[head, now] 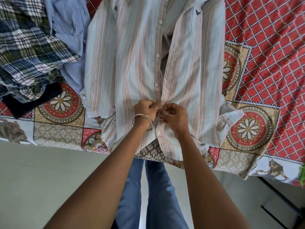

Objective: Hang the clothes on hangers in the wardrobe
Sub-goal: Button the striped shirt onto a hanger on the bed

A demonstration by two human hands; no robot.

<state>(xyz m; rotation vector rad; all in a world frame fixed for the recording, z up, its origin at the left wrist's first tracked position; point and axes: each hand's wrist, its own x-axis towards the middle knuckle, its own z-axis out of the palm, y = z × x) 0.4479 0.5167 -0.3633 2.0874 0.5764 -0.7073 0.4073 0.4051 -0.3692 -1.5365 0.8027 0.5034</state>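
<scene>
Lying crumpled at far left, a soft plaid shirt (pixel 28 52) in navy, green and white rests on the bed (pixel 267 52), its patterned red cover printed with round floral medallions. Just beside it a pale blue shirt (pixel 69 25) bunches in loose folds. At centre, the striped shirt (pixel 132 63), thin cloth with white round buttons, spreads flat on the bed. The left hand (pixel 146 109), metal bangles at the wrist, pinches the button placket. The right hand (pixel 175 115), ringed, pinches the opposite edge, fingers curled close together.
</scene>
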